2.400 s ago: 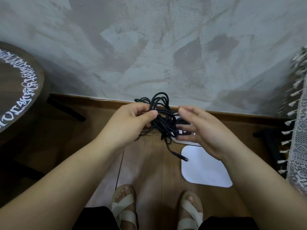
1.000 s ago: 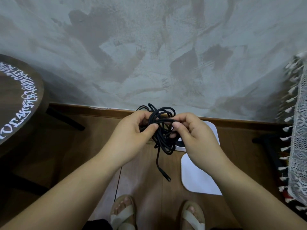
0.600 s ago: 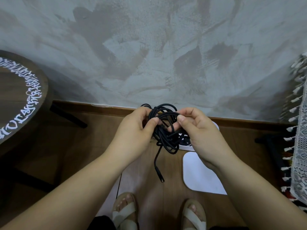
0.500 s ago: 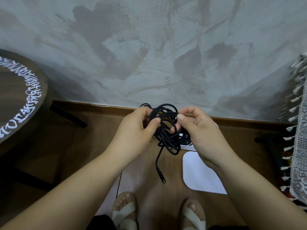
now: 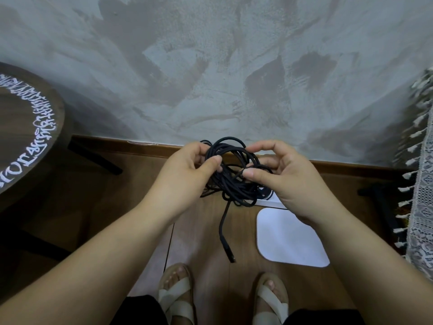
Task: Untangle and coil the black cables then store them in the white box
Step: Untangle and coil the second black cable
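Note:
A tangled bundle of black cable (image 5: pixel 232 174) hangs in the air between both hands, above the wooden floor. My left hand (image 5: pixel 185 170) grips the bundle's left side with thumb and curled fingers. My right hand (image 5: pixel 288 177) pinches strands on the right side, thumb against the loops. One loose end with a plug (image 5: pixel 228 250) dangles down toward my feet. The white box (image 5: pixel 269 202) sits on the floor behind the bundle, mostly hidden by my right hand. Its white lid (image 5: pixel 288 240) lies flat just in front of it.
A grey plastered wall (image 5: pixel 210 66) with a wooden skirting board stands close ahead. A round dark table (image 5: pixel 25 127) with white lettering is at the left. A lace cloth with tassels (image 5: pixel 421 184) hangs at the right. My sandalled feet (image 5: pixel 178 294) stand below.
The bundle has been turned and pulled slightly wider between my hands. My right hand's fingers have spread and regripped the loops. The dangling plug end hangs a little lower.

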The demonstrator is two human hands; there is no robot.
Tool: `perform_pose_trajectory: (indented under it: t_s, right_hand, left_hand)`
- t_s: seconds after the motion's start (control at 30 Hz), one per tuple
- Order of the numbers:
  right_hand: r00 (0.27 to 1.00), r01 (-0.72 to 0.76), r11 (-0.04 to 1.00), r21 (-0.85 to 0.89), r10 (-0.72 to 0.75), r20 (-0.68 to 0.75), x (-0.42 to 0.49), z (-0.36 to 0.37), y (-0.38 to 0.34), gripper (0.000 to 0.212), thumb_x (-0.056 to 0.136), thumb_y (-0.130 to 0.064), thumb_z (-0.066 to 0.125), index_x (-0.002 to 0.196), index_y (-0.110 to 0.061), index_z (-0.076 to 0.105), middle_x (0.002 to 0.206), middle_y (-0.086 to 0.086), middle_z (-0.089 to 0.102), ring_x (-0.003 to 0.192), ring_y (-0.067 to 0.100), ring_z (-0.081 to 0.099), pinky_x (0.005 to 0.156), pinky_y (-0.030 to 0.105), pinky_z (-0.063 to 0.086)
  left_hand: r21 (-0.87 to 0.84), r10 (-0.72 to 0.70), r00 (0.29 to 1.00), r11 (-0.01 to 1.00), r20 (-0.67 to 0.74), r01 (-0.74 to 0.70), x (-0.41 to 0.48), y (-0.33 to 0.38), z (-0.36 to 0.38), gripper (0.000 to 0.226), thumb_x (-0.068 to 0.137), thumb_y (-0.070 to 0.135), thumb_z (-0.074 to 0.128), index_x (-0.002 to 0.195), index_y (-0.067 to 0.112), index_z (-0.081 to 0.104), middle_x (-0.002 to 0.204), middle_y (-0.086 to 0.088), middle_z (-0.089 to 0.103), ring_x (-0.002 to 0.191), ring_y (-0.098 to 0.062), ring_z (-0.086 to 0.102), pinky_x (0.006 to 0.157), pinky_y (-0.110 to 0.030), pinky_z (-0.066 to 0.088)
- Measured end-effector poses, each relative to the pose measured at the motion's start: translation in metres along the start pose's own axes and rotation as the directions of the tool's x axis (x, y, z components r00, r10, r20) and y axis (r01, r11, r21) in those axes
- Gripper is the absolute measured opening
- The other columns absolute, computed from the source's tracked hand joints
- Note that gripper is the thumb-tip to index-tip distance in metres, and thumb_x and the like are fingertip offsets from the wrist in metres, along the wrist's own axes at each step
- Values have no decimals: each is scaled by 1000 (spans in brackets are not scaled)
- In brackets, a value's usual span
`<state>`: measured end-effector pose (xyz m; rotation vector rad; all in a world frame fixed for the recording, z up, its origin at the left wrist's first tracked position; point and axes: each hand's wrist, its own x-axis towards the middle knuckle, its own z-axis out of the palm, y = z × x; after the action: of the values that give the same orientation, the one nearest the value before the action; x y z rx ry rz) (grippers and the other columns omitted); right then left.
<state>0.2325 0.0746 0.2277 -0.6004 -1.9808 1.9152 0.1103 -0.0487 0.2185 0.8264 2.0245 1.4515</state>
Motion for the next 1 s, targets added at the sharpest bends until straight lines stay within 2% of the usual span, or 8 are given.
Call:
perform_pose_trajectory:
  t_s: [0.13,0.2,0.3,0.47,0.57,0.67,0.87,1.0]
  right_hand:
    - [996,-28,997,75,34,-85,2,-3,1,22,83,-2,64,94,-21,61,74,13,66,62,15,62,61,23,54]
    - [991,-58,993,106,70,-115,4,-5,3,20,84,-4,64,93,-22,60,73,11,67,63,16,62,58,24,54]
    - [989,-97,986,136,111,-100,5,-5,6,20,83,-3,63,94,-20,59,67,6,68,58,14,62,53,22,51]
    - [979,-175,955,240,194,-58,6,-6,9,27,70,-12,67,93,-17,56,63,1,67,52,10,59,50,22,47]
    - [962,-263,928,264,274,-6,7,-8,9,38,59,-14,68,95,-16,55,68,2,69,54,11,61,49,22,45]
    - [948,-316,926,207,316,31,8,-9,9,43,55,-13,71,94,-17,55,76,6,68,62,20,58,52,26,44]
    - [926,-377,917,128,370,75,9,-6,11,21,81,2,62,93,-14,56,73,6,60,63,21,52,53,27,38]
    - [920,-390,889,239,390,48,8,-5,12,25,82,0,61,106,-7,57,74,5,63,60,16,57,49,24,42]
  left_hand:
    - [50,42,998,998,54,-45,-1,0,-2,16,92,33,53,108,30,51,109,12,61,98,-3,60,86,-19,47]
    - [58,143,981,987,129,-151,-3,0,-3,29,90,36,56,114,43,42,121,17,49,111,1,52,93,-16,43]
    - [167,294,907,920,300,-354,-3,-2,-5,34,76,42,50,109,48,49,128,18,43,123,8,39,104,-10,31]
    - [336,331,912,853,243,-399,1,-3,-5,31,68,56,60,97,46,58,112,22,50,112,-2,45,99,-14,32]
    - [343,308,922,861,237,-376,1,0,-5,17,70,48,65,85,44,59,98,19,57,100,-2,48,88,-18,38]
    - [276,263,931,902,254,-330,-1,4,-8,15,79,32,72,78,40,60,84,16,62,89,5,52,78,-11,38]
    - [189,172,952,956,253,-223,-4,5,-6,3,84,19,67,87,21,67,83,8,67,81,-2,60,76,-20,45]
    - [169,168,936,959,310,-228,-4,6,-5,7,84,19,67,83,26,65,82,9,67,79,0,60,72,-12,45]
